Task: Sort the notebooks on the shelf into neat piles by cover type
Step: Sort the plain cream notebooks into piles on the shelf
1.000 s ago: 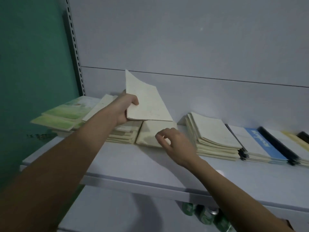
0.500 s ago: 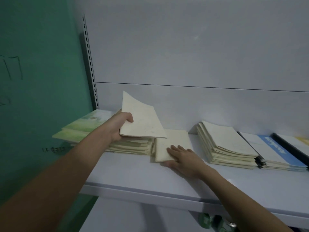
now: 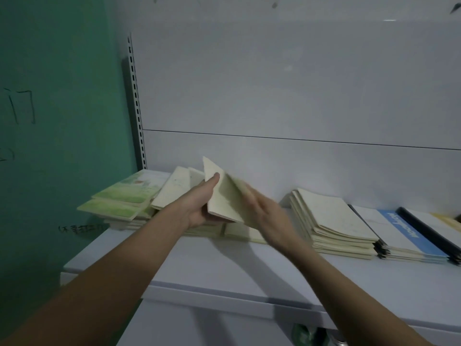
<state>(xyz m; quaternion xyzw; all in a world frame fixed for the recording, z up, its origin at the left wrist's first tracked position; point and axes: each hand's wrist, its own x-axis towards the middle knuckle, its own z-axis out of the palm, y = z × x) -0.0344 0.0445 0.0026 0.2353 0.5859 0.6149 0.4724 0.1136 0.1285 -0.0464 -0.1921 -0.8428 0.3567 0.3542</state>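
My left hand (image 3: 199, 208) grips a plain cream notebook (image 3: 219, 196) tilted above the shelf (image 3: 224, 270), thumb on its cover. My right hand (image 3: 269, 216), blurred by motion, holds a second cream notebook (image 3: 243, 213) against the first one, fingers laid over it. Beneath both hands lies a low cream notebook (image 3: 239, 233) on the shelf. A loose cream pile (image 3: 172, 191) sits behind my left wrist. Green-covered notebooks (image 3: 124, 196) are stacked at the far left.
A tall fanned cream pile (image 3: 331, 221) stands right of my hands, then white-and-blue notebooks (image 3: 399, 231) and black-spined ones (image 3: 429, 233) at the right edge. A green wall (image 3: 62, 121) closes the left side. The shelf's back panel (image 3: 274, 158) rises behind the piles.
My right hand left the flat notebook on the shelf and rose to the notebook in my left hand, bringing a cream notebook with it. My left hand has tilted its notebook.
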